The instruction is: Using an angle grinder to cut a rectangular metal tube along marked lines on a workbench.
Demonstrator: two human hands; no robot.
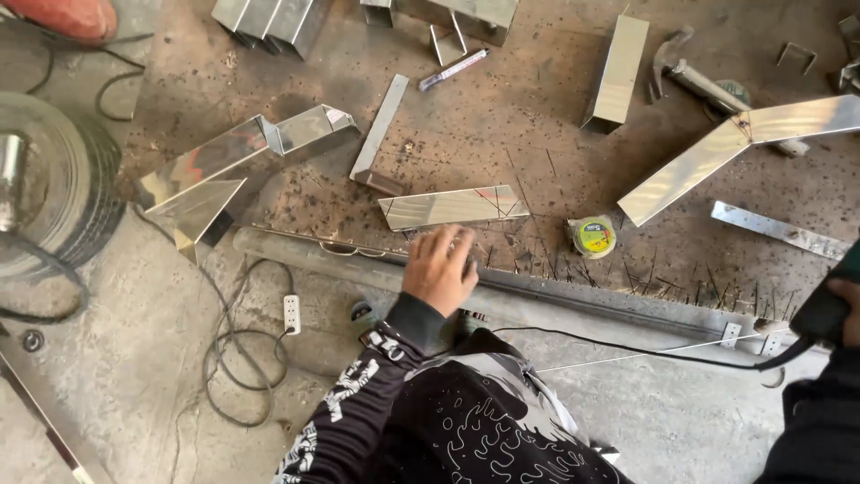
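My left hand point(439, 267) rests at the near edge of the rusty metal worktable point(502, 116), fingers curled down just below a short mitre-cut piece of shiny square steel tube point(452, 206). Whether it holds anything is unclear. My right hand point(842, 300) is at the right edge of view, wrapped around the dark handle of a power tool point(820, 314) whose black cable point(627, 348) trails left across my lap. A roll of yellow-green tape point(592, 237) lies to the right of my left hand.
More steel tube pieces lie around: a bent one point(233, 170) at left, a V-shaped joined one point(735, 152) at right, a flat strip point(778, 230), a hammer point(694, 79), a marker point(452, 69). A white power strip point(291, 314) and cables lie on the concrete floor beside a tyre point(54, 188).
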